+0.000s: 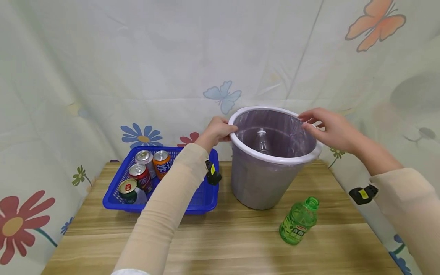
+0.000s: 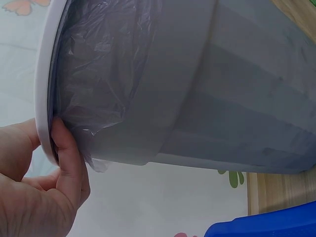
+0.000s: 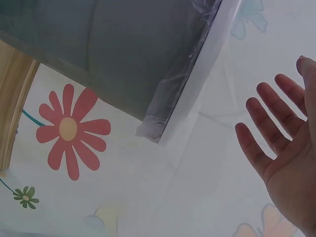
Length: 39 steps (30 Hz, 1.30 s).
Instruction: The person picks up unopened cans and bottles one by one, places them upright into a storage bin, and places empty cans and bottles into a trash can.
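Note:
A grey trash can (image 1: 264, 183) with a white rim ring and a thin plastic liner (image 2: 108, 64) stands on the table, tilted slightly. Inside it is a clear plastic bottle (image 1: 262, 143). My left hand (image 1: 218, 130) grips the rim on its left side, thumb over the top and fingers curled beneath, as the left wrist view shows. My right hand (image 1: 331, 128) hovers by the right side of the rim. In the right wrist view its fingers are spread, relaxed and apart from the can. A green plastic bottle (image 1: 298, 221), uncapped, stands in front of the can.
At the left, a blue plastic basket (image 1: 203, 202) holds several drink cans, among them an orange can (image 1: 162, 163) and a dark red can (image 1: 141, 176). My left forearm passes over its right part. A flower-and-butterfly patterned curtain (image 1: 165, 76) hangs behind the wooden table (image 1: 220, 244).

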### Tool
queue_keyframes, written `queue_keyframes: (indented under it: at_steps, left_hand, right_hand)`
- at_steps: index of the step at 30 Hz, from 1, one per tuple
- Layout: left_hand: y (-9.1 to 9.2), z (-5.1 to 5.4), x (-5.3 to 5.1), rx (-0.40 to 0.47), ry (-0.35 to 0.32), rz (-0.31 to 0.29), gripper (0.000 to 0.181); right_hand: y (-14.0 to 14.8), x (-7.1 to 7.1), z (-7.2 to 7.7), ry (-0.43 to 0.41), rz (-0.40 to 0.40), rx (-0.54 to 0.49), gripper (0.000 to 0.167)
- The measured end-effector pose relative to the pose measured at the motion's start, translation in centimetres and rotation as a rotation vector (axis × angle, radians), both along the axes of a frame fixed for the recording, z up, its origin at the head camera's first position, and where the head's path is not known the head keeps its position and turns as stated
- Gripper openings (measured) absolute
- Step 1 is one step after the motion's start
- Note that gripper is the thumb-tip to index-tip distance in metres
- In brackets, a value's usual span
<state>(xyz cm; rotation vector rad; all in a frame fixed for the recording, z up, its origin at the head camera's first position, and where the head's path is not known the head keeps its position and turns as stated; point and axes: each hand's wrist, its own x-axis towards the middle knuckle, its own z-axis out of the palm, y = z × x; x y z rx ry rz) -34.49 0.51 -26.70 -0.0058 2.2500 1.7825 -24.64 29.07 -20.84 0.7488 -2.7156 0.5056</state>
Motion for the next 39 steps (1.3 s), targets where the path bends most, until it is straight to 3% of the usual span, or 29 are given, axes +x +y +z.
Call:
queue_keyframes:
  at_steps: [6,12,19,29,39]
  left_hand:
    - [0.1,0.1,0.1,0.002,0.001,-0.009,0.027]
    - [0.1,0.1,0.2,0.002,0.003,-0.008,0.027]
    - [0.3,-0.1,0.1,0.010,0.003,-0.003,0.027]
    - [0.3,-0.1,0.1,0.018,0.008,-0.004,0.027]
    - [0.0,0.0,0.1,0.011,0.007,0.009,0.027]
  right_hand:
    - [0.8,1.5,-0.4,0.028,-0.002,0.014,0.031]
    - [1.4,2.6,-1.7,0.111,-0.009,0.050,0.029]
    - [2.1,4.3,-3.1,0.175,-0.037,-0.030,0.028]
    - [3.4,6.3,-5.2,0.139,-0.078,-0.148,0.047]
    - [4.5,7.6,-8.8,0.072,-0.073,-0.221,0.057]
